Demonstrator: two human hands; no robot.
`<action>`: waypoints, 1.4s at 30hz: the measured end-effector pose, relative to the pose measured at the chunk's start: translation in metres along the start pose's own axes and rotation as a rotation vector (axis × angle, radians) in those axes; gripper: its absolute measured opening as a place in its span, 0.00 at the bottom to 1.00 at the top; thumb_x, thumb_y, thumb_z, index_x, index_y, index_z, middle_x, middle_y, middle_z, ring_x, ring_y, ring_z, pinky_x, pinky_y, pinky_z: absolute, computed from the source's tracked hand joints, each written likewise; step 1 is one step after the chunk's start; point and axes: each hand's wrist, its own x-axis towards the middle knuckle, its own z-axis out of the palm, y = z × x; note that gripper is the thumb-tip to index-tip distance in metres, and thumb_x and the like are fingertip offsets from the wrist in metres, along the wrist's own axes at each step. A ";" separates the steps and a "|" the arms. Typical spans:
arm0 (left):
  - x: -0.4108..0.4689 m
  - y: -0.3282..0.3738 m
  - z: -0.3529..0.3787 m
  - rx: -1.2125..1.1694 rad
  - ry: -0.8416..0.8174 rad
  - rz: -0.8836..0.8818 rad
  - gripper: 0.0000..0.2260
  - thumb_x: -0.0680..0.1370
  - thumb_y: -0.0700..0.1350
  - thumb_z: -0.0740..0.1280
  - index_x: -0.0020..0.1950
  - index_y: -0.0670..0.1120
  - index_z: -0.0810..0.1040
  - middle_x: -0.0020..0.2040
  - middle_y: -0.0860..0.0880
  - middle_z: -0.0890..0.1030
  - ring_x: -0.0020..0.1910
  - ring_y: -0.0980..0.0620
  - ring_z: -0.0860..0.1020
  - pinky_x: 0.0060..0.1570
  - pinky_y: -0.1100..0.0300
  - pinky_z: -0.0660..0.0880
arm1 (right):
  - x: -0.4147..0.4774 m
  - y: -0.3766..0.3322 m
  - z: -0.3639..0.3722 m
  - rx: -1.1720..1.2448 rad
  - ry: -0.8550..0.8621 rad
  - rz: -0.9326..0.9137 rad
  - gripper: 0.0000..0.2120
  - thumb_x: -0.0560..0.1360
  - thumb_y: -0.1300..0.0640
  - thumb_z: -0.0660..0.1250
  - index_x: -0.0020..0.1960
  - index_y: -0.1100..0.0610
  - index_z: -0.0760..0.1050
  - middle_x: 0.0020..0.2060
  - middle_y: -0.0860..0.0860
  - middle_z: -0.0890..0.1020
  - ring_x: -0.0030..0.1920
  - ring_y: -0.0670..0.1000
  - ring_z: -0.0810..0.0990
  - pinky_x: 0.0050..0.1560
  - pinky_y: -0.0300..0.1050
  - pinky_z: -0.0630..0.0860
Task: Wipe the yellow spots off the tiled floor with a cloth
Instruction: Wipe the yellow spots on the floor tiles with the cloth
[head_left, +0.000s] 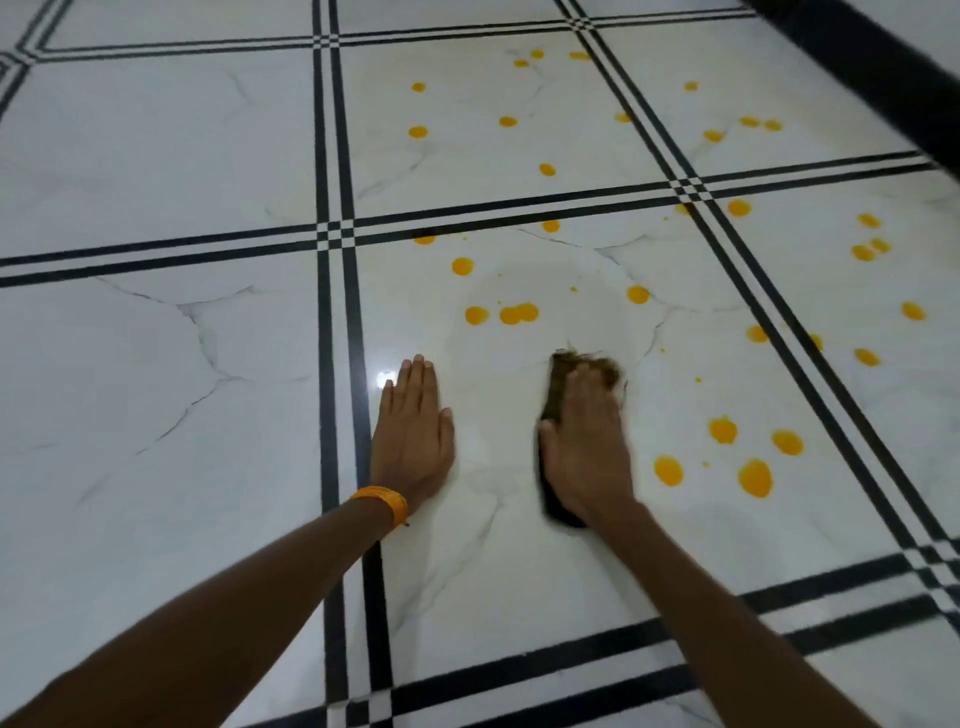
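Note:
My right hand (587, 447) presses flat on a dark brown cloth (557, 387) lying on the white tiled floor (171, 395). The cloth shows along the hand's left side and past the fingertips; the rest is hidden under the palm. My left hand (413, 431) rests flat on the tile, fingers together, holding nothing, an orange band at its wrist. Several yellow spots lie ahead and to the right: a cluster (511, 313) just beyond the cloth, larger ones (756, 477) to the right of my right hand, more on the far tiles (418, 131).
Double black lines (332, 322) divide the marble-look tiles into a grid. A dark edge or wall base (878, 67) runs across the top right corner. The tile patch between my hands and near me shows no spots.

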 end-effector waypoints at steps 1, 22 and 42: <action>-0.001 -0.001 0.002 0.023 0.014 0.005 0.29 0.81 0.50 0.46 0.80 0.38 0.53 0.81 0.41 0.54 0.80 0.46 0.50 0.79 0.50 0.44 | -0.015 -0.019 0.005 0.007 -0.022 -0.099 0.32 0.82 0.47 0.52 0.80 0.66 0.57 0.80 0.62 0.59 0.80 0.60 0.58 0.80 0.54 0.50; 0.000 -0.003 0.003 0.078 0.013 0.010 0.28 0.82 0.50 0.47 0.80 0.38 0.52 0.81 0.41 0.54 0.80 0.45 0.51 0.79 0.47 0.47 | -0.011 0.051 -0.019 -0.018 -0.060 -0.055 0.33 0.83 0.44 0.47 0.81 0.64 0.54 0.81 0.58 0.56 0.81 0.57 0.55 0.81 0.53 0.50; 0.061 0.115 0.038 0.076 -0.123 0.349 0.36 0.79 0.60 0.43 0.80 0.37 0.54 0.80 0.40 0.55 0.80 0.44 0.52 0.78 0.49 0.47 | -0.127 0.181 -0.068 -0.076 -0.132 -0.020 0.34 0.83 0.39 0.44 0.83 0.57 0.47 0.82 0.53 0.50 0.82 0.52 0.48 0.81 0.50 0.47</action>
